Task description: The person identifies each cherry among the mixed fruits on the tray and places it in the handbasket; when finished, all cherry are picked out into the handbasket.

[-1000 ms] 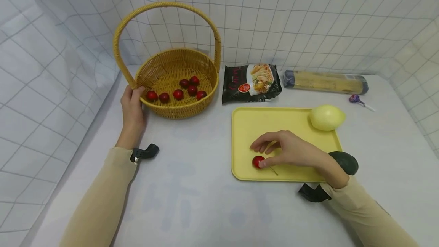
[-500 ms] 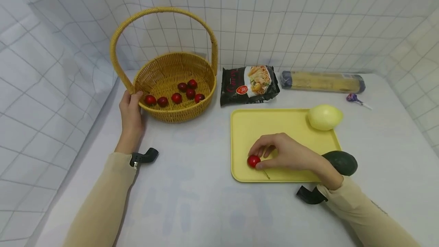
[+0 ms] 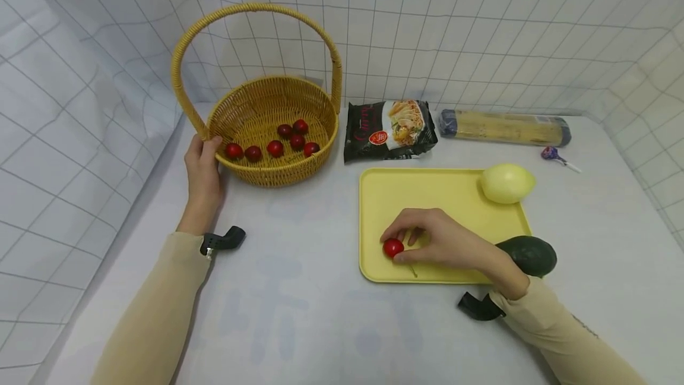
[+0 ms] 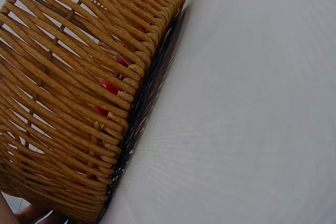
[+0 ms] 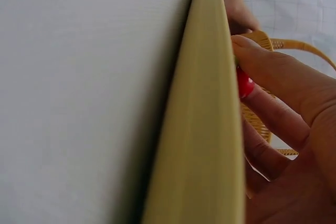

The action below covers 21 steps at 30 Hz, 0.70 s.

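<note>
My left hand (image 3: 203, 178) grips the left rim of a yellow wicker basket (image 3: 272, 176), below the foot of its tall handle. Several red cherries (image 3: 275, 148) lie inside the basket. In the left wrist view the woven wall (image 4: 68, 93) fills the left side, and red shows through its gaps. Over the yellow tray (image 3: 438, 186), my right hand (image 3: 443, 239) pinches a single cherry (image 3: 393, 248) between thumb and index finger. Its stem trails onto the tray. The right wrist view shows the cherry (image 5: 244, 83) partly hidden behind the tray edge and thumb.
A yellow lemon (image 3: 506, 183) sits at the tray's back right corner, and an avocado (image 3: 529, 255) at its front right, beside my wrist. Behind stand a black noodle packet (image 3: 391, 129), a long pack of dry noodles (image 3: 504, 128) and a lollipop (image 3: 551, 153).
My right hand has moved slightly left and its fingers have closed round the cherry, which shifted a little left. The left hand stays on the basket.
</note>
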Each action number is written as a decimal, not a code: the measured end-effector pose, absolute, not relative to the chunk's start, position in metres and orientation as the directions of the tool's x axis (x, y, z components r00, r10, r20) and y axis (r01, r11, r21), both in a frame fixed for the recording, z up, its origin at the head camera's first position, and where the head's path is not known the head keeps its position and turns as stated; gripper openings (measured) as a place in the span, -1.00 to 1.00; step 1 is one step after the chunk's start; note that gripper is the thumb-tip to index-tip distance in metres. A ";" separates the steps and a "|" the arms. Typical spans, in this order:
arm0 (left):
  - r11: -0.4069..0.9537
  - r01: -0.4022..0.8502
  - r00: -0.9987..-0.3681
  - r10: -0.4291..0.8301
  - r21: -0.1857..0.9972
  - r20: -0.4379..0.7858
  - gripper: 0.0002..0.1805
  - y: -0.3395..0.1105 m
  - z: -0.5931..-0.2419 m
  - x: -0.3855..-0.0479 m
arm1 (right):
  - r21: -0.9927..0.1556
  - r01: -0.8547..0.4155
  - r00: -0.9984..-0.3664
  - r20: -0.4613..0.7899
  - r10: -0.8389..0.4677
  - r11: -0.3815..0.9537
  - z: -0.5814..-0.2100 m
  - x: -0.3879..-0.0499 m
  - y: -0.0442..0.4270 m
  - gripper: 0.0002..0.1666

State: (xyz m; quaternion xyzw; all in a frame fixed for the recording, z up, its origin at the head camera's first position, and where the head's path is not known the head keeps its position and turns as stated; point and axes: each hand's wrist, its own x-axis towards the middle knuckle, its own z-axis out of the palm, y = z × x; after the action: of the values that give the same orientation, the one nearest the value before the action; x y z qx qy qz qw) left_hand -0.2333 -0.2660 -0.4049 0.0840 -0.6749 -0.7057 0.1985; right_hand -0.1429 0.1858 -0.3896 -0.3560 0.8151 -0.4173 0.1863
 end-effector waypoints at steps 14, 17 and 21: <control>-0.011 0.143 -0.910 -0.396 0.990 0.127 -0.46 -0.267 -0.403 -0.234 | -0.807 -0.398 -0.703 -0.037 -0.710 0.436 -0.390 -0.145 0.185 -0.64; -0.027 0.150 -0.911 -0.393 0.988 0.128 -0.46 -0.267 -0.403 -0.234 | -0.809 -0.397 -0.704 -0.034 -0.709 0.434 -0.389 -0.144 0.184 -0.63; -0.050 0.159 -0.907 -0.401 0.986 0.127 -0.49 -0.266 -0.403 -0.233 | -0.803 -0.406 -0.710 -0.023 -0.704 0.435 -0.389 -0.141 0.183 -0.64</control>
State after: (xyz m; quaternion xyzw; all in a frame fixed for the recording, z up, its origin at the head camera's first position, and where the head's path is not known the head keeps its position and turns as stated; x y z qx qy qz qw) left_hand -0.2334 -0.2656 -0.4032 0.0914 -0.6612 -0.7186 0.1951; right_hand -0.1415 0.1831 -0.3886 -0.3354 0.8276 -0.4122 0.1807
